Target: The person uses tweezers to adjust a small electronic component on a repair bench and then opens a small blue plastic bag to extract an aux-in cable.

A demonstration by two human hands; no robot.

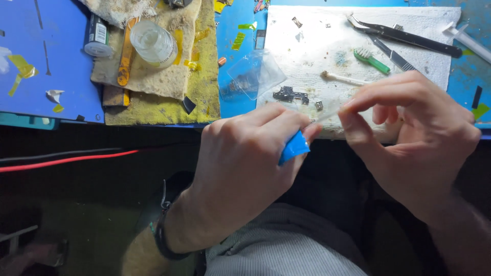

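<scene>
My left hand (245, 163) is closed around a small blue piece (293, 148) at the near edge of the bench. My right hand (414, 128) pinches the end of a thin pale stick (327, 116) that runs between the two hands; whether the stick and the blue piece are one thing I cannot tell. Just beyond my fingers lie a small dark metal part (289, 94) and a tiny square chip (319, 106) on a white paper towel (327, 51).
On the towel lie a cotton swab (341, 78), a small green brush (371, 60), black tweezers (409, 37) and a scalpel (394, 53). A clear plastic bag (254, 74), a clear jar (152, 43), a yellowed cloth (169, 76) and red and black wires (66, 159) lie left.
</scene>
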